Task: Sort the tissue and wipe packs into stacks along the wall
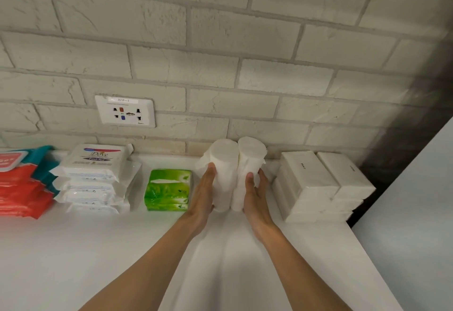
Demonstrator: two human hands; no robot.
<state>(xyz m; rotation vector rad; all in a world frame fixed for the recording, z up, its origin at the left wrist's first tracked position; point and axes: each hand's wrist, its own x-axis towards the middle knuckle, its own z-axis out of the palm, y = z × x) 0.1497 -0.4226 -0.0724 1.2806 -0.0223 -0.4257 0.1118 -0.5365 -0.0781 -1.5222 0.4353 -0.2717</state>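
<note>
Two tall stacks of white wrapped tissue rolls stand side by side against the brick wall. My left hand [204,190] presses the left roll stack [223,163] from its left side. My right hand [256,194] presses the right roll stack [250,158] from its right side. A green tissue pack stack [168,189] sits just left of my left hand. Further left stands a stack of white Dove wipe packs [94,178], then red and teal wipe packs [22,183] at the frame's left edge. White tissue pack stacks [318,183] fill the right end.
Everything rests on a white counter [98,249] that ends at the right past the white packs. A wall socket [125,112] is set in the brick wall above the Dove packs. A pale panel [416,212] rises at the right.
</note>
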